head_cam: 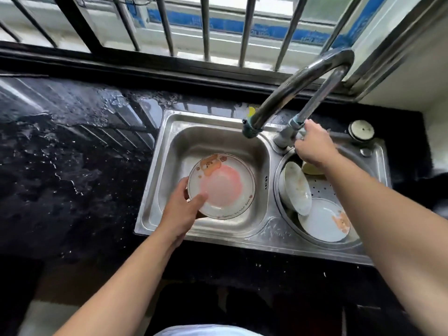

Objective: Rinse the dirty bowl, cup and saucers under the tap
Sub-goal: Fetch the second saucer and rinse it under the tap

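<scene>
**Saucer held in the left basin, right hand at the tap**

A black, wet surface [72,146] carries a steel double sink [264,241], with a barred window [206,27] along the far edge. The tall curved tap [298,78] rises from the ridge between the basins and arches over toward the left one; its spout end [249,128] hangs above the far right corner of that basin. No water stream can be made out. A round metal cap [361,129] sits on the sink's far right corner.

The left basin [184,141] holds one saucer [221,186], tilted, with a pinkish film of liquid across its middle and a bear cartoon on its far rim. Small writing runs along its near right rim, too small to read surely. The left hand [181,209] has its grip clamped on the saucer's near left edge, thumb on the upper face, fingers beneath.

The right, round basin [358,241] has a perforated floor and holds the other dishes. A white bowl [294,189] leans on its side against the left wall, with brownish smears inside. A second saucer [322,221] with the same bear print lies in the near part, partly under the bowl. A pale yellowish piece [311,169], mostly hidden by the right wrist, lies at the far side; what it is cannot be told.

The right hand [312,146] reaches over this basin to the tap's base, its grip closed around the tap lever there.
</scene>
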`<state>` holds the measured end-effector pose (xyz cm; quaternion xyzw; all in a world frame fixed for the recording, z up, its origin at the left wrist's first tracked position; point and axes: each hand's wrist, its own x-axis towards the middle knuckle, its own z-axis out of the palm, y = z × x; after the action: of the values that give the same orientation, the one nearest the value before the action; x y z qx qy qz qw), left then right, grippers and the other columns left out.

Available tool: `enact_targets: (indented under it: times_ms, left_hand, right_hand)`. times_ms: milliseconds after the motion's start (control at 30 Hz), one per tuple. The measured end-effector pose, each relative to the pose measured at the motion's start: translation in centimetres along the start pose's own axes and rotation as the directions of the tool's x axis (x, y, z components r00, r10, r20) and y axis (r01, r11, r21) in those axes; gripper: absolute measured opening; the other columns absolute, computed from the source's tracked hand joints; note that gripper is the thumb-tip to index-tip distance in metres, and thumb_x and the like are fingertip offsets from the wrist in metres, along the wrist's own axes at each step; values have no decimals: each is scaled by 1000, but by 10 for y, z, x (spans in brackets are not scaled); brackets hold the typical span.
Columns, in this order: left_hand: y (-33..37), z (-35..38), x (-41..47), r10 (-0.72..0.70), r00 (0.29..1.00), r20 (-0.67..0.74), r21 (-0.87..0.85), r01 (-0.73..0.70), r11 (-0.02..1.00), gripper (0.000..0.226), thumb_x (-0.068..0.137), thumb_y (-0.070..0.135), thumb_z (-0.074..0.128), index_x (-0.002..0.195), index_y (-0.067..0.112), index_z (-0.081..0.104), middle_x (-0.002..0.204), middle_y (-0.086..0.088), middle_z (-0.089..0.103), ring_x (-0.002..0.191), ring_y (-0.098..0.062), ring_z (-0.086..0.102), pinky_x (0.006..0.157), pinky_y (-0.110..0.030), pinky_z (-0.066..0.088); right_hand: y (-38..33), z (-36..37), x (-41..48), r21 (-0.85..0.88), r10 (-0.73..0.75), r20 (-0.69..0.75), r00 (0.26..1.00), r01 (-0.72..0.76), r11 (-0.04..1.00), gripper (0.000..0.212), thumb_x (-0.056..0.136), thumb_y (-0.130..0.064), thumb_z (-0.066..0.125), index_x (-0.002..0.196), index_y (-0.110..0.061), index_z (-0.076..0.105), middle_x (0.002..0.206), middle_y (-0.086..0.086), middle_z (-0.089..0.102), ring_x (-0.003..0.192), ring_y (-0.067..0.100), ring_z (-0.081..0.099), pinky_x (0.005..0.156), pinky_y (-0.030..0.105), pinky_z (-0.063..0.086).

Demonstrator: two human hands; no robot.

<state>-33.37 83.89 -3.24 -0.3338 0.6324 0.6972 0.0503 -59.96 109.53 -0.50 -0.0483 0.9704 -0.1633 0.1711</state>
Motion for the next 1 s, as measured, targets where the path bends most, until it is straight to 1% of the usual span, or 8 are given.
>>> enact_targets:
  times_ms: [100,200,333,400,567,633,767,1000]
  left_hand:
    - [-1,6,9,-8,1000,-6,-26,8,1000,41,76,34,76,114,46,68,118,5,76,115,-25,71,91,-59,62]
    - [1,10,14,-8,1000,-12,-44,8,999,33,80,29,74,107,48,70,112,4,77,110,-28,73,85,-55,65]
    - [3,14,16,-22,999,-36,-72,19,997,34,83,25,72,103,51,70,113,0,76,111,-30,72,82,-52,66]
    - [4,16,17,-28,999,-45,-79,24,997,34,83,24,71,104,51,70,117,-4,75,112,-31,71,84,-54,65]
    - [2,17,20,-71,997,-43,-137,64,989,35,82,24,72,112,41,69,119,-4,74,111,-29,71,72,-40,65]
    - [1,18,22,-66,997,-40,-152,59,987,35,83,22,72,114,39,69,120,-5,74,111,-29,71,71,-39,64]
    - [-2,22,26,-64,997,-44,-170,56,984,33,93,10,69,122,27,67,121,-10,73,113,-33,70,70,-40,64]
    - [-4,26,30,-74,996,-41,-179,65,982,44,96,4,66,127,36,64,125,-9,72,112,-30,71,73,-43,65]
  right_hand:
    - [7,14,-3,-235,29,66,997,-13,972,45,82,-23,55,126,-14,48,135,16,48,134,33,40,105,48,38]
    - [6,22,-5,-358,37,45,998,-18,934,57,85,-29,57,136,-10,40,134,19,51,131,33,43,101,46,39]
    - [0,20,-3,-364,53,61,997,-27,931,49,85,-30,55,126,-7,45,125,23,57,124,38,49,97,44,43]
    - [-4,16,-1,-353,78,78,994,-46,934,51,85,-30,53,129,-5,45,125,26,58,122,42,52,96,45,44]
    - [-9,19,-12,-347,149,82,985,-112,931,59,85,-30,53,138,-11,36,124,24,61,120,43,55,86,43,42]
    - [-9,22,-21,-295,136,67,988,-110,949,65,85,-29,54,143,-11,32,128,22,57,127,40,48,92,45,43]
    - [-6,20,-35,-105,65,-5,998,-65,992,61,84,-22,52,141,-5,39,144,17,45,141,34,32,112,48,35]
    - [-40,34,-124,214,-178,-97,979,195,957,47,85,-7,60,132,-3,58,135,15,59,128,31,50,111,31,31]
